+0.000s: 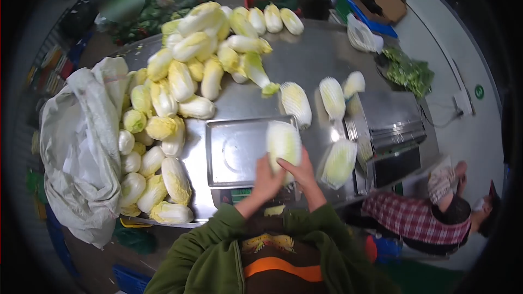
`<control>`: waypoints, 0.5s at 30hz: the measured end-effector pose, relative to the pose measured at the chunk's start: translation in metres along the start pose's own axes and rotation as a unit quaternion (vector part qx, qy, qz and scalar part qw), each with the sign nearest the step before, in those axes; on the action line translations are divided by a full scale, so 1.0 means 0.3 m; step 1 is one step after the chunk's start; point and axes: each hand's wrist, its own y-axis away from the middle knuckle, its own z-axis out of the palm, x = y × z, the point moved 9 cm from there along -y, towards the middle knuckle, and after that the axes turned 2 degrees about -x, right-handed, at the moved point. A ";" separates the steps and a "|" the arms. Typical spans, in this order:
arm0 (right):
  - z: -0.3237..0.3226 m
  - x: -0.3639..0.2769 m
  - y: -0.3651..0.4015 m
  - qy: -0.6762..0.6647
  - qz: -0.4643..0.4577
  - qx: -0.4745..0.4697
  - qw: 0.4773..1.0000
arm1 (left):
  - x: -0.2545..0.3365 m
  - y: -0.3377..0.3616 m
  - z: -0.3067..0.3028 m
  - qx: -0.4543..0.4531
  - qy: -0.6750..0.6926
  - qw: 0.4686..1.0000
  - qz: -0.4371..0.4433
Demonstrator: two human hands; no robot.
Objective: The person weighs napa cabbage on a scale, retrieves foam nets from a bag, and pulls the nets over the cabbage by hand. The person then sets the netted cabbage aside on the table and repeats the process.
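Note:
A pale cabbage in a white foam net [283, 140] is held between my left hand [268, 178] and my right hand [300, 171], over the right side of a metal tray [234, 152]. The fingers of both hands wrap round its lower end. Under the tray's front edge shows a scale display [241, 195]. Netted cabbages [296, 104] lie behind and to the right, one [339, 164] close beside my right hand. Bare yellowish cabbages [181, 80] are piled at the left.
A white sack [84, 152] stands at the table's left end. A metal machine [389, 120] is at the right. Beyond it sits a person in a checked shirt [417, 220]. A white net bundle [360, 35] and leafy greens [408, 71] lie at the back right.

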 end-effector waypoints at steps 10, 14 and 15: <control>-0.520 0.132 -0.104 0.096 -0.049 0.245 0.964 | 0.200 -0.090 0.145 -0.172 0.220 0.959 -0.042; -0.415 0.080 -0.213 0.463 0.062 0.128 0.875 | 0.133 -0.147 0.027 -0.110 0.266 0.955 -0.072; -0.379 0.006 -0.255 0.477 0.012 0.156 0.865 | 0.093 -0.161 -0.022 -0.077 0.268 0.957 -0.078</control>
